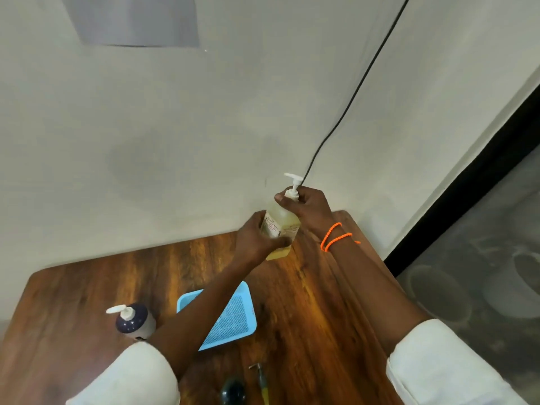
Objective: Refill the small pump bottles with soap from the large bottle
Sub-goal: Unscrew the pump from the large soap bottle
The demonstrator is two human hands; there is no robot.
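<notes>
Gripping the yellow soap bottle (pixel 280 226) at the table's (pixel 87 287) far edge, the left hand (pixel 257 238) should hold its body firmly while the right hand (pixel 309 209) — fingers clamped around the pump collar (pixel 292 193) — twists it off squarely, avoiding spills.

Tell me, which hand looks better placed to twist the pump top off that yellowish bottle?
The right hand: its fingers already wrap the white pump collar, while the left hand grips the body of the yellowish bottle, probably steadying it.
</notes>
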